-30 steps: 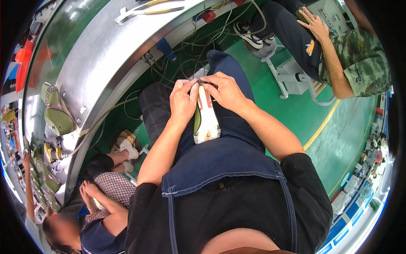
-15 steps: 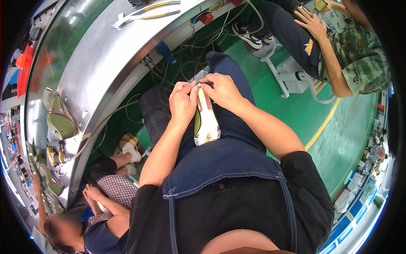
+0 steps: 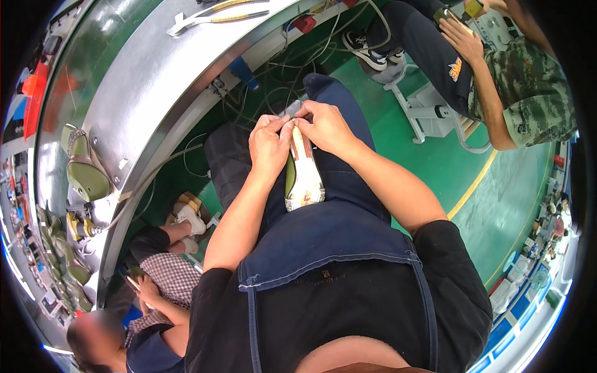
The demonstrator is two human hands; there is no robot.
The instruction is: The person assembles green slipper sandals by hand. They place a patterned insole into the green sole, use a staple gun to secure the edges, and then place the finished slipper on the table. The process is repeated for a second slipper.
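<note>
Both hands pinch the far end of a shoe upper [image 3: 303, 177] lying on the blue apron [image 3: 329, 236] across the lap; long axis runs from the body out to the fingers. Left hand [image 3: 270, 144] and right hand [image 3: 323, 126] meet, thumbs touching (equally near), closed on a small grey piece [image 3: 292, 109]

Probably a shoe factory: metal workbench [image 3: 155, 81], olive shoe uppers [image 3: 84, 174], green painted floor [image 3: 448, 161].
</note>
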